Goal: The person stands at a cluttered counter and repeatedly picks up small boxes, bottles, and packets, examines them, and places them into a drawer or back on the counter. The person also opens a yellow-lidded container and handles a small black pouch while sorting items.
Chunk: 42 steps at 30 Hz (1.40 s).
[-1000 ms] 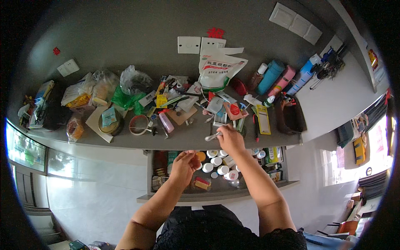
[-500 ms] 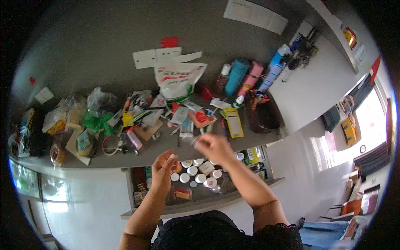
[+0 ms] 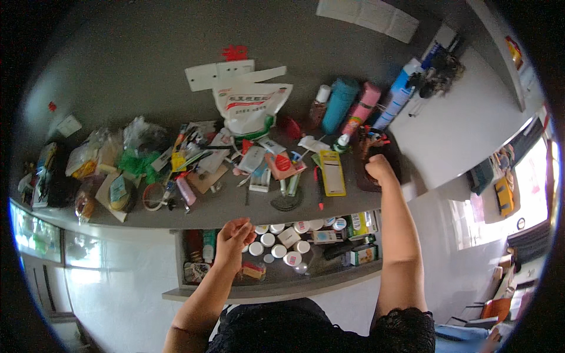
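Note:
My right hand (image 3: 379, 169) reaches over the dark basket (image 3: 366, 185) at the right of the counter, fingers curled closed; whatever they hold is hidden. Just left of it lie a yellow-framed card (image 3: 333, 175) and a red and black pen (image 3: 319, 188). My left hand (image 3: 233, 240) hovers above the left part of the open drawer (image 3: 220, 293). Its fingers are bent in against the thumb, and anything between them is too small to make out. Beside it in the drawer stand several white-capped bottles (image 3: 268, 240).
On the counter (image 3: 235, 215) lie loose packets, a pink tube (image 3: 186, 190) and a dark round coil (image 3: 286, 199). Behind them stand a white bag (image 3: 250, 109), a teal cylinder (image 3: 340, 106), a pink bottle (image 3: 362, 109) and a blue spray can (image 3: 400, 91). Plastic bags (image 3: 141, 144) fill the left.
My right hand has moved from the counter's front middle out to the right, over the basket. The dark coil and more of the drawer are uncovered. My left hand stays above the drawer.

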Each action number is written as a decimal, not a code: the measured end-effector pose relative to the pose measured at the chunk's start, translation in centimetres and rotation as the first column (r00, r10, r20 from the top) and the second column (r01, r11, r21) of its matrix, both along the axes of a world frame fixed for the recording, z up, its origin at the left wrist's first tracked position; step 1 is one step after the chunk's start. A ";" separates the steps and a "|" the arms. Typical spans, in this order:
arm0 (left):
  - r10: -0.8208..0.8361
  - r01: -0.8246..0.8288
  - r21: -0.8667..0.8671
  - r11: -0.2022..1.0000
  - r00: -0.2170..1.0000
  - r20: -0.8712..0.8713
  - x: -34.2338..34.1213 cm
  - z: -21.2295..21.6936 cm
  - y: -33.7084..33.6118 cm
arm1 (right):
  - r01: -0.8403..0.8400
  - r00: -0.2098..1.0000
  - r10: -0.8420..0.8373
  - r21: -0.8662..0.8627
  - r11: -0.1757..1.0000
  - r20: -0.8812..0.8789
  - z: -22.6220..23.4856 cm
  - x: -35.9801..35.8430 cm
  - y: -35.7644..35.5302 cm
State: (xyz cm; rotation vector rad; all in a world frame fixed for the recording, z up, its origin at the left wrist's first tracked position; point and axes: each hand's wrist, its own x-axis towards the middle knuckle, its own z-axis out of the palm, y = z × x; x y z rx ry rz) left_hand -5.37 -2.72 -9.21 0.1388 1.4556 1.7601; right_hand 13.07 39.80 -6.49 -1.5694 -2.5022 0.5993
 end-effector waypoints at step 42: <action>-0.176 0.187 0.116 0.975 0.979 -0.103 1.2 3.3 3.4 | -0.542 0.622 0.461 0.077 0.837 -0.633 5.4 -7.0 -25.7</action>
